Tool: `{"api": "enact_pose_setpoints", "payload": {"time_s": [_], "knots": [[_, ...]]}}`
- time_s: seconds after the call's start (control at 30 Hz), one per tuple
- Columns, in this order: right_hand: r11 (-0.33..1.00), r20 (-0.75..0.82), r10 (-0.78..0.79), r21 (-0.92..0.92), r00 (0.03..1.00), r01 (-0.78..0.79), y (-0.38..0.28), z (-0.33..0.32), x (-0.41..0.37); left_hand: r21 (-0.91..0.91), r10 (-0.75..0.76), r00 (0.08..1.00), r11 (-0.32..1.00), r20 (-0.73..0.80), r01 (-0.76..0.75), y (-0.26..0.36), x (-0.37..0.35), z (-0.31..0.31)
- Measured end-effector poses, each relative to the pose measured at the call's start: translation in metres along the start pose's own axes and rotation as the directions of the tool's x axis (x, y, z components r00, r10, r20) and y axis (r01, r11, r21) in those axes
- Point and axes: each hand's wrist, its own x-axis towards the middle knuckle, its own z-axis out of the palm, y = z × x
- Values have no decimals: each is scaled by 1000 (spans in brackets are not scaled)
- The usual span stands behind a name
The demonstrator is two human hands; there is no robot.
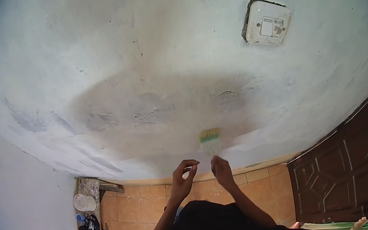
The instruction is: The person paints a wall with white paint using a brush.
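My right hand (222,170) is closed round the lower end of a paintbrush (211,142), which points up in front of the wall. The brush has a wide yellow-green end and a whitish part tapering down to my fingers. To its left, my left hand (184,176) is loosely curled, thumb and forefinger bent toward each other with a gap inside the curve. Nothing shows in it. Both hands are before the low part of a pale wall (146,38), which has dark scuffs, cracks and a large shadow.
A white switch plate (270,22) sits in the wall at upper right, with a dark gap at its edge. On the left, a wooden bench (89,185) bears a white tub (84,202), a blue cup (80,217) and dark cloth. Right stands a brown panelled door (337,171); orange tiles (134,212) cover the floor.
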Motion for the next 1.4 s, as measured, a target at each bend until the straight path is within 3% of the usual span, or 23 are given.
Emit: {"api": "enact_pose_setpoints", "payload": {"time_s": [0.2, 0.3, 0.4, 0.47, 0.57, 0.67, 0.77, 0.87, 1.03, 1.1, 1.13, 1.17, 1.23, 1.33, 1.4], "knots": [[978, 70, -200, 74, 977, 195, -111, 7, 14, 41, 14, 1000, 999, 26, -15, 6, 1, -3], [950, 13, -313, 10, 950, 313, -96, 10, 48, 54, 36, 999, 998, 6, -36, 11, 6, -5], [932, -6, -317, -186, 948, 310, -19, 8, 43, 45, 47, 998, 998, -51, -45, 10, 7, -11], [958, 32, -171, -228, 985, 174, 24, 4, 22, 31, 33, 996, 999, -87, -30, 6, 0, -12], [1000, 79, 11, 0, 997, -11, 7, 15, -9, 18, 2, 995, 1000, -98, 0, 1, -7, -14], [991, 61, -130, -7, 990, 131, -51, 20, 2, -6, -40, 997, 999, -72, 40, -7, -12, -14], [986, -15, -114, 124, 993, 115, -66, 18, 30, -3, -41, 998, 999, -56, 41, -11, -11, -14], [989, -59, -149, 13, 987, 150, 4, 20, 31, 14, -15, 998, 1000, -57, 16, -2, -5, -15], [986, 62, 124, 102, 990, -130, -7, 11, -14, 16, 9, 998, 1000, -65, -8, 0, -5, -10], [989, 24, -125, 77, 992, 123, -50, 6, -1, 38, -27, 997, 999, -69, 29, 0, -4, -10], [987, 13, -128, 99, 992, 126, -85, 3, 6, 50, -49, 997, 997, -67, 52, 0, -5, -10], [955, -7, -186, 235, 983, 182, -118, 0, 10, 46, -45, 998, 998, -53, 48, -1, -5, -9], [931, -10, -284, 234, 959, 278, -168, -9, 19, 38, -30, 999, 999, -23, 30, 0, -1, -8], [952, -2, -189, 245, 982, 184, -159, -17, 34, 34, 2, 1000, 999, -4, -2, 12, 4, -4], [962, -9, -213, 172, 977, 211, -94, -16, 33, 37, 15, 1000, 999, -19, -14, 14, 6, -5]]}}
